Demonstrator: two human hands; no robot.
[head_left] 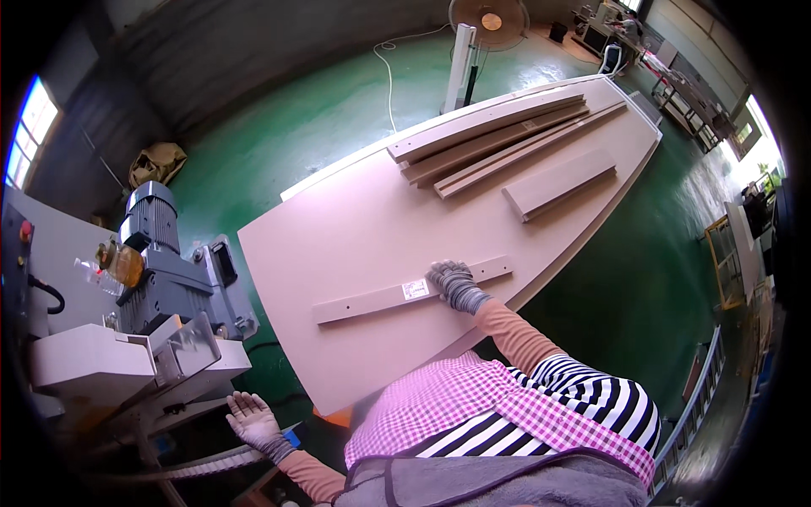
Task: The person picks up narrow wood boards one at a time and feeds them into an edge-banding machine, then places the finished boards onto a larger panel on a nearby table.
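Note:
A narrow, flat pinkish board strip (363, 305) lies on the large pale panel surface (329, 228) in front of me. It has a small hole near each end and a white printed label (415, 290) near its middle. My right hand (457, 285), in a grey glove, is closed over the strip just right of the label, its fingers curled onto it. Low on the left, my gloved left hand (254, 420) is held out beside the machine, fingers extended and holding nothing.
Several long boards (498, 139) lie together at the far end of the panel, with a shorter board (559, 184) nearer. On the left stands a machine with a grey motor (152, 215). A fan (490, 21) and white post (459, 68) stand beyond; a ladder (688, 414) is at right.

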